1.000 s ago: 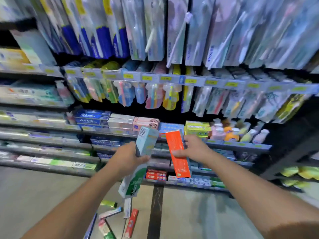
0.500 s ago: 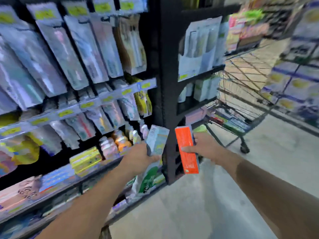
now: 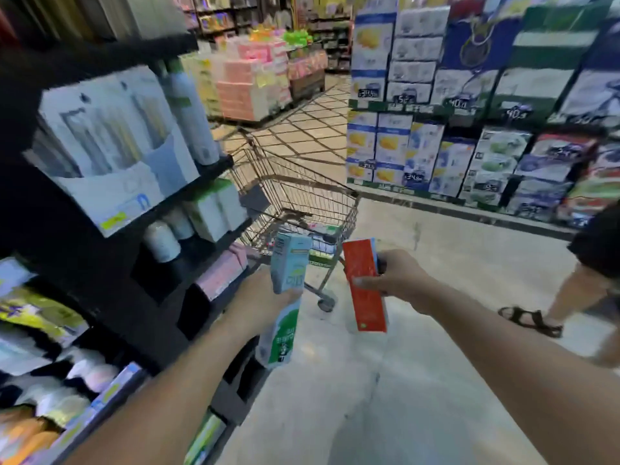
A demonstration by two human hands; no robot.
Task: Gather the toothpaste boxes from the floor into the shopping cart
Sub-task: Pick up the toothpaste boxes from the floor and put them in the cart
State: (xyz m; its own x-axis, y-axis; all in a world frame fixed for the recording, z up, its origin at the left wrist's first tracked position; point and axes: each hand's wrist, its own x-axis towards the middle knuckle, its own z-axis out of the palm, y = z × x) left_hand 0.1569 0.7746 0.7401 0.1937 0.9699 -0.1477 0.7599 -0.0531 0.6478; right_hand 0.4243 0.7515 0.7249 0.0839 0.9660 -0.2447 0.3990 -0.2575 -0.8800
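Gripping two boxes at once, the left hand (image 3: 258, 305) curls round their middles: a pale blue toothpaste box (image 3: 289, 263) sticks up above the fingers, a white-and-green box (image 3: 280, 333) hangs below them. Right hand (image 3: 397, 280) pinches an orange toothpaste box (image 3: 365, 286) near its upper end, thumb across the front face, fingers behind; a blue edge shows at its back, possibly a second box, cannot tell. All boxes held in the air, near upright. Wire shopping cart (image 3: 315, 196) stands just beyond both hands, beside the black shelf unit (image 3: 110, 263), some packages blurred inside
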